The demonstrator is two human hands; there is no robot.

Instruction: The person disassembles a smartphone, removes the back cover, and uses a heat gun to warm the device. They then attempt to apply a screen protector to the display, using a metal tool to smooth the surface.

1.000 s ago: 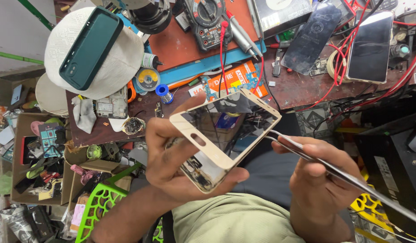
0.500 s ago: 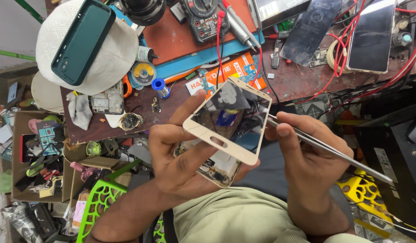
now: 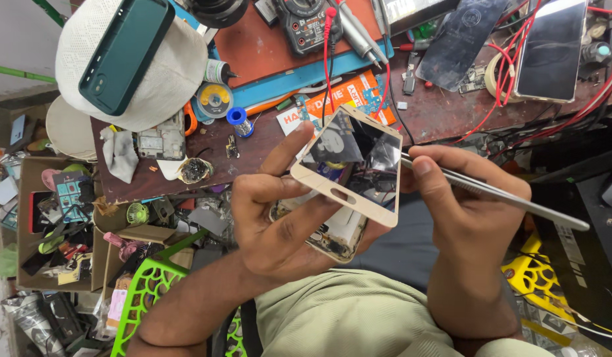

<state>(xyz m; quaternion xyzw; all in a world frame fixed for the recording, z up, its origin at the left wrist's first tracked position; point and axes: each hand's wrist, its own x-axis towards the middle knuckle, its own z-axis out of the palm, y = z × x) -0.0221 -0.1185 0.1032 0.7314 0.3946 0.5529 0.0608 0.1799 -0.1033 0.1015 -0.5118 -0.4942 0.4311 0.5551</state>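
Gold-framed phone screen panel (image 3: 351, 165), shiny and dark in the middle, sits lifted and tilted above the open gold phone body (image 3: 332, 235), and we hold both up in front of us, above our lap and the near edge of the messy brown workbench (image 3: 445, 112). Our left hand (image 3: 279, 218) wraps around the phone body from below, with the thumb and fingers curled tight on it and on the panel's near edge. Our right hand (image 3: 461, 218) pinches thin silver metal tweezers (image 3: 491, 192), fingers pressed together on them, and the tip goes in behind the panel's right edge, where we cannot see it. We think the glass could crack if the tweezers push too hard or the panel bends too far. The sharp tip could also scratch or poke the small parts inside, since it is hidden from us. The panel might slip and fall too, because only a few fingers hold it. On the bench behind lie a black meter with red wires (image 3: 312, 26), a green phone case (image 3: 124, 53) on a white cap (image 3: 167, 79), and a dark loose screen (image 3: 549, 49).
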